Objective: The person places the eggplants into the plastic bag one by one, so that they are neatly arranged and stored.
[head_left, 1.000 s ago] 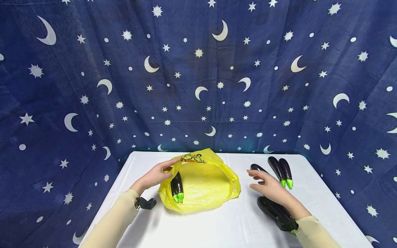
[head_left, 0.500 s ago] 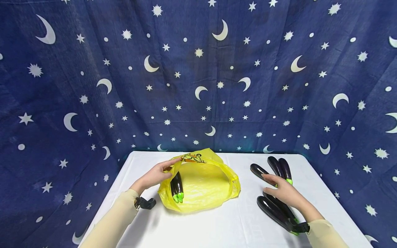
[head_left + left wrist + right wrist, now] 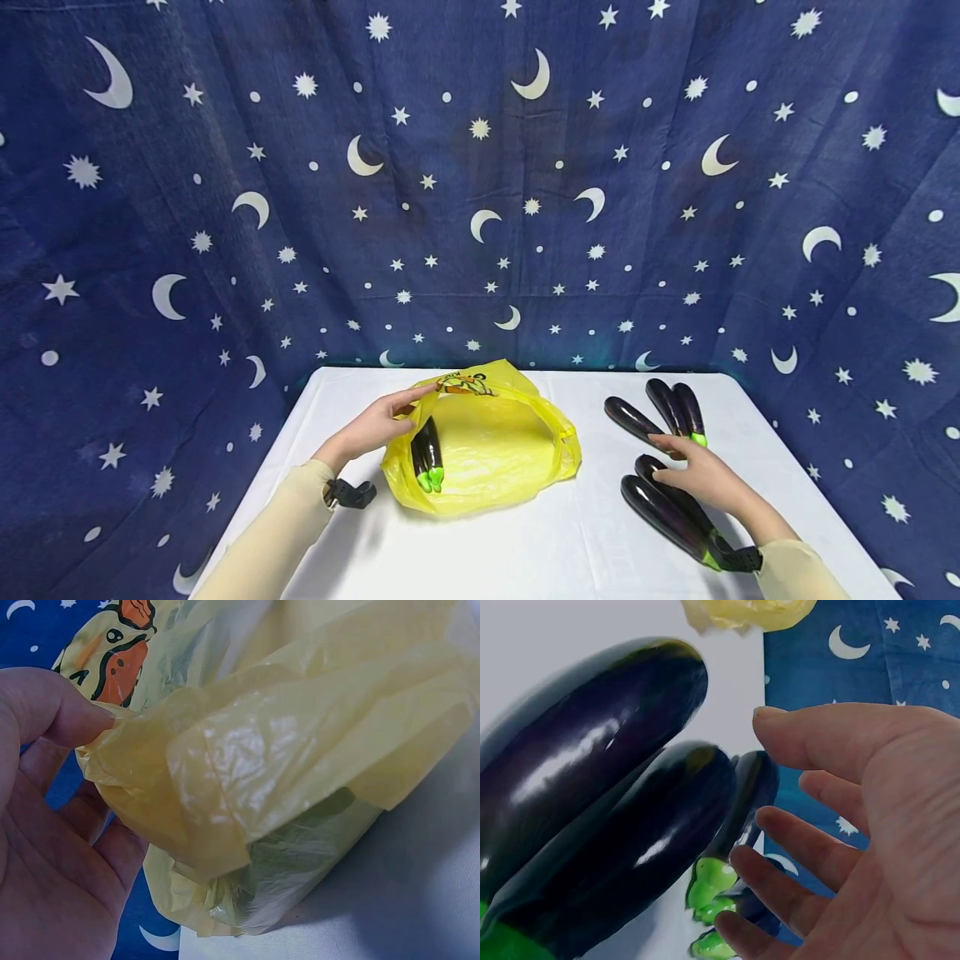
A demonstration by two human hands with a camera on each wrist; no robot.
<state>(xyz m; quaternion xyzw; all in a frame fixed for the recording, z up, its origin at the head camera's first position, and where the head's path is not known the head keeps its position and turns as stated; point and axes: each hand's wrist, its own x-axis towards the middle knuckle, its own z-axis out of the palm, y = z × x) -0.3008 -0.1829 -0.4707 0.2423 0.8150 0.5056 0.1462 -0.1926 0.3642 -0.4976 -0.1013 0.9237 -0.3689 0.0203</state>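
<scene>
A yellow plastic bag lies on its side with its mouth spread toward me. My left hand pinches the left part of its rim, thumb on one side and fingers behind, as the left wrist view shows. Inside the bag, at its left, lie two eggplants with green caps. My right hand hovers, fingers spread and holding nothing, above the eggplants on the right. Closest to it are a pair of dark eggplants, side by side; in the right wrist view the thumb is apart from these eggplants.
Beyond the right hand lie a slanted eggplant and two more eggplants side by side. A white cloth covers the table. Behind it hangs a blue curtain with moons and stars.
My right hand has moved right and toward me, away from the bag, uncovering the slanted eggplant and more of the near pair. The left hand and bag have stayed put.
</scene>
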